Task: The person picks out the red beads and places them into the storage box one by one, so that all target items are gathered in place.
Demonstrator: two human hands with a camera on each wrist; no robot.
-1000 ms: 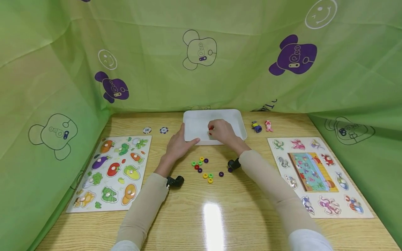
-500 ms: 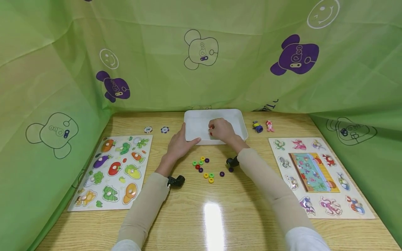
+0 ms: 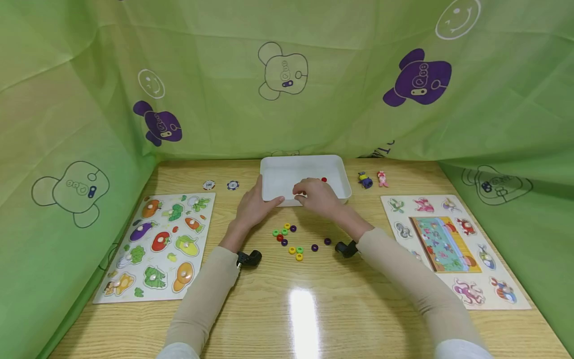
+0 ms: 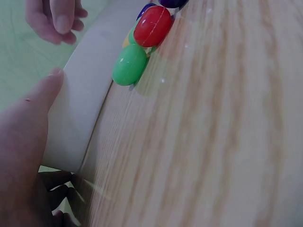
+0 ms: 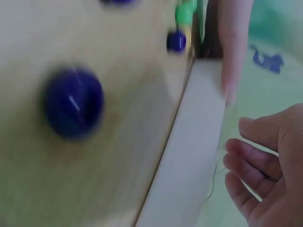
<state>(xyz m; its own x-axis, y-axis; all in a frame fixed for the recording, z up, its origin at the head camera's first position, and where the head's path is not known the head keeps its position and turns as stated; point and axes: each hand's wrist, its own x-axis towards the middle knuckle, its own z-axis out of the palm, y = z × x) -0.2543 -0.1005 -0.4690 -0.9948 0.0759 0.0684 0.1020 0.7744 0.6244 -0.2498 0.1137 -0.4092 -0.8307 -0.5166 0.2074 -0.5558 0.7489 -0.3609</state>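
Note:
A shallow white tray [image 3: 296, 203] stands at the back middle of the table. My left hand [image 3: 252, 205] holds its front left corner, thumb along the front rim and fingers outside the left wall. Over the front of the tray is my right hand [image 3: 317, 196]. Its fingers are loosely bent and apart from the thumb, with nothing between them in the right wrist view. A small red bead [image 3: 324, 179] lies inside the tray behind this hand, which hides part of the tray floor. In front of the tray lie several ring-shaped beads, among them a green bead [image 4: 129, 65] and a red bead [image 4: 152, 26].
A vegetable puzzle board [image 3: 171, 257] lies at left, a sea-animal puzzle board [image 3: 401, 215] at right, partly under the right sleeve. Two chips [image 3: 232, 185] lie left of the tray. A blue-yellow figure [image 3: 365, 180] and a pink figure [image 3: 382, 179] stand right. Green cloth [image 3: 224, 124] encloses the table.
My right hand has let go of the red bead, which now shows in the tray, and has drawn back towards the front rim. The left hand keeps its place at the tray.

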